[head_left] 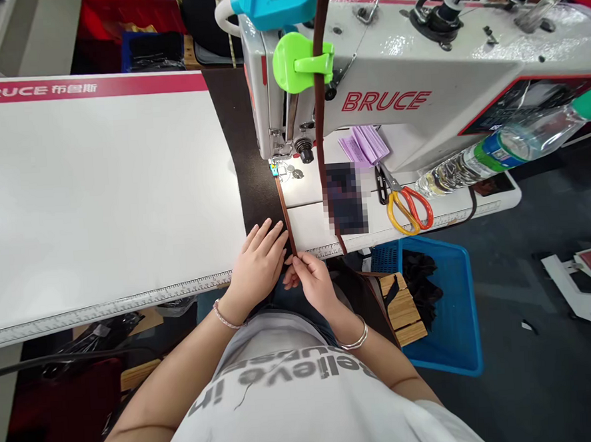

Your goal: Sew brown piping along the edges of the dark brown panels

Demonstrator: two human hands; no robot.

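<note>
A person sits at a white sewing bench (pixel 98 193), facing a sewing machine (pixel 391 75). A narrow brown strip (pixel 283 212) runs from under the presser foot (pixel 283 170) to the bench's near edge. The right hand (pixel 312 283) pinches the strip tightly between thumb and fingers, while the left hand (pixel 255 267) lies open, its fingertips just beside the strip. Orange-and-yellow scissors (pixel 404 204) lie right of the strip, and a blue basket (pixel 468 304) sits beyond the near edge, lower down.
</note>
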